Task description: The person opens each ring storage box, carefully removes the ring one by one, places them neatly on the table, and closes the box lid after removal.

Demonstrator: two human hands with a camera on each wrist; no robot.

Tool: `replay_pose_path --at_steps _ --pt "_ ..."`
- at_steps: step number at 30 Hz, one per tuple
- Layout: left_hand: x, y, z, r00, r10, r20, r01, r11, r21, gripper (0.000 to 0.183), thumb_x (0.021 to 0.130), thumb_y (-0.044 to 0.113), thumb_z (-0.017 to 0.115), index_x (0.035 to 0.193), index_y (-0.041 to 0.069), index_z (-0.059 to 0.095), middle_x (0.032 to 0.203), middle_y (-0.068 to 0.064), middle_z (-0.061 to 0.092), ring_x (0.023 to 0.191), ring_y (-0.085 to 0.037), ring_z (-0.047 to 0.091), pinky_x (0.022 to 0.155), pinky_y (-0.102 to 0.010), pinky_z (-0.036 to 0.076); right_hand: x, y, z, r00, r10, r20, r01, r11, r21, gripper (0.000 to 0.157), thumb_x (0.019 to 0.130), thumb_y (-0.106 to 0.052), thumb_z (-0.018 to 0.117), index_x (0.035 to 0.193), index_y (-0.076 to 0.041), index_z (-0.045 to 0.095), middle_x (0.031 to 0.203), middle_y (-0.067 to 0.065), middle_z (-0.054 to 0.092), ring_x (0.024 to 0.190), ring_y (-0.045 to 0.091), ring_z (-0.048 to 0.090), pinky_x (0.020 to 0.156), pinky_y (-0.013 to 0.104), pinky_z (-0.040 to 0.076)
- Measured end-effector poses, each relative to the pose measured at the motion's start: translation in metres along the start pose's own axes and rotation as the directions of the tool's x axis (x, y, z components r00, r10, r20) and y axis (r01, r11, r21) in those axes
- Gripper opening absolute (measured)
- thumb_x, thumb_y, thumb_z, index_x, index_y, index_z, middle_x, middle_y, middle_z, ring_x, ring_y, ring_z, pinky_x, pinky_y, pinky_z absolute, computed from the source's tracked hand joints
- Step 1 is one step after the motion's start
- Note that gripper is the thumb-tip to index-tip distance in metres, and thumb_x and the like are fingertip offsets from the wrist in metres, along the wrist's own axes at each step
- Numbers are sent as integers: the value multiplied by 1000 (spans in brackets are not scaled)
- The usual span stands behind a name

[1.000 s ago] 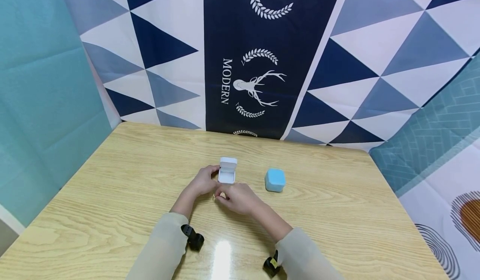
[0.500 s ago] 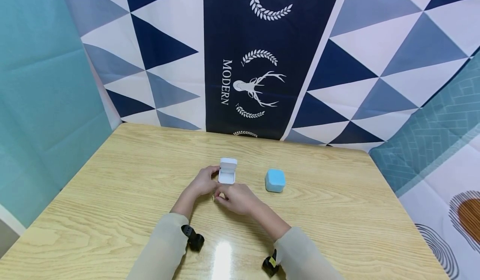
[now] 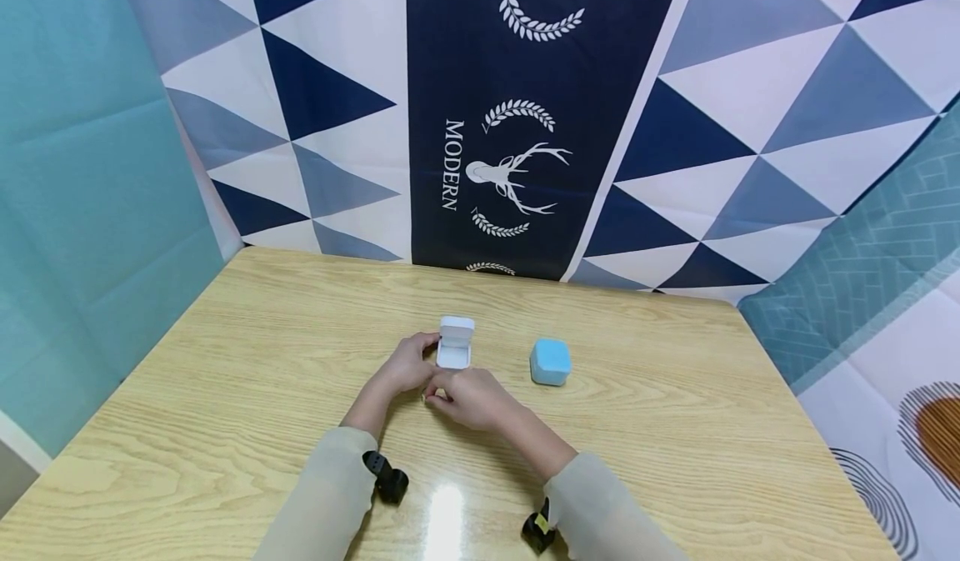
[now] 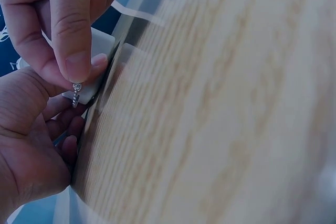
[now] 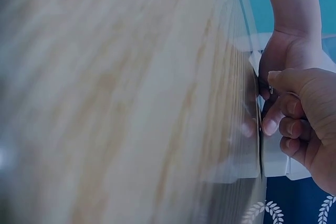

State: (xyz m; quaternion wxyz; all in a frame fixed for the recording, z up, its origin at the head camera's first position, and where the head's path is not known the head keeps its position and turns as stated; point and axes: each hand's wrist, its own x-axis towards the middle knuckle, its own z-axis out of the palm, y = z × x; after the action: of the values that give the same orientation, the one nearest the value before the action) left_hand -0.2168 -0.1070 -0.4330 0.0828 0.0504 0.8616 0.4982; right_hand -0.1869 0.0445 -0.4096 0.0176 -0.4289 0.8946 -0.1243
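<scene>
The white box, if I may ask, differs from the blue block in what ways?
The white box has its lid raised, showing its interior; the blue block shows only outer faces. The left hand is at the white box, while the blue block stands apart on the right. Both have rounded corners and rest on the wooden table.

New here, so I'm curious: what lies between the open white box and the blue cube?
The head view shows only bare tabletop between the white box and blue cube.
</scene>
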Motion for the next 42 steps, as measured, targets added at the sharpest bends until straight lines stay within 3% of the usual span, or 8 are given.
replay_pose_path --at_steps 11,23,42 --pt "-2 2 -1 1000 -2 6 2 1000 -6 61 80 3 70 136 -2 45 139 -20 45 133 -35 39 111 -46 30 2 -4 1 1000 21 19 -21 999 -27 14 93 -25 58 95 -18 70 87 -6 70 57 0 53 52 17 42" --pt "-2 2 0 1000 -11 4 11 1000 -10 62 79 2 70 136 0 46 138 -20 47 132 -36 39 111 -47 31 1 -3 3 999 44 9 -44 998 -53 11 91 -24 60 93 -19 70 86 -8 71 71 6 64 61 23 50" --pt "-2 2 -1 1000 -17 9 17 1000 -19 63 79 2 69 137 0 45 140 -19 45 134 -35 37 112 -47 29 3 -2 3 998 61 27 -60 997 -48 12 92 -26 60 94 -21 71 88 -9 71 73 6 65 61 24 50"
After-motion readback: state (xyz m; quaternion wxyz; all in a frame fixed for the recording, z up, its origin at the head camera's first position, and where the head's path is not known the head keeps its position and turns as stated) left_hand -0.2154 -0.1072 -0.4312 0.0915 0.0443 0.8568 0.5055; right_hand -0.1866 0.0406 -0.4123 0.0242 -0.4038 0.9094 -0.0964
